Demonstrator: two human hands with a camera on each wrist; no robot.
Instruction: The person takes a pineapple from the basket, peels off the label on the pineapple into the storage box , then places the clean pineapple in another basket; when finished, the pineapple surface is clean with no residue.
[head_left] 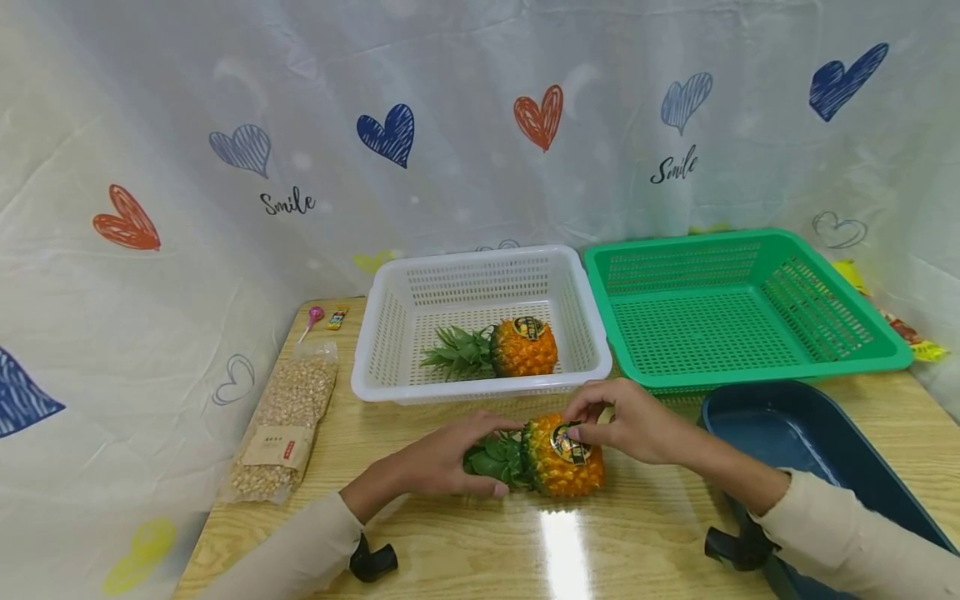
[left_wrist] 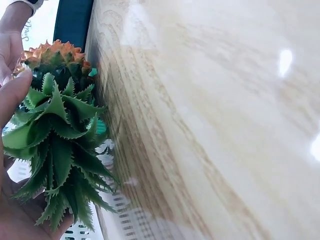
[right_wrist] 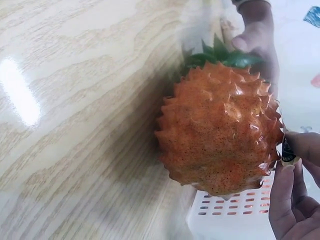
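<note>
A small orange pineapple (head_left: 573,479) with a green crown (left_wrist: 55,145) lies sideways on the wooden table. My left hand (head_left: 450,462) holds it by the crown, thumb on the near side and fingers behind the leaves. With thumb and forefinger, my right hand (head_left: 637,425) pinches the edge of a black and gold sticker (right_wrist: 287,154) on the fruit's upper side. In the right wrist view that edge stands away from the spiky skin. A second pineapple (head_left: 525,350), bearing a similar sticker, lies in the white basket (head_left: 480,392) just behind.
A green basket (head_left: 757,375) stands beside the white one. The dark blue tray (head_left: 847,433) lies at the right, under my right forearm. At the left are a bag of grains (head_left: 288,408), a lollipop (head_left: 316,313) and a small yellow packet (head_left: 337,318). A printed curtain (head_left: 465,192) hangs behind.
</note>
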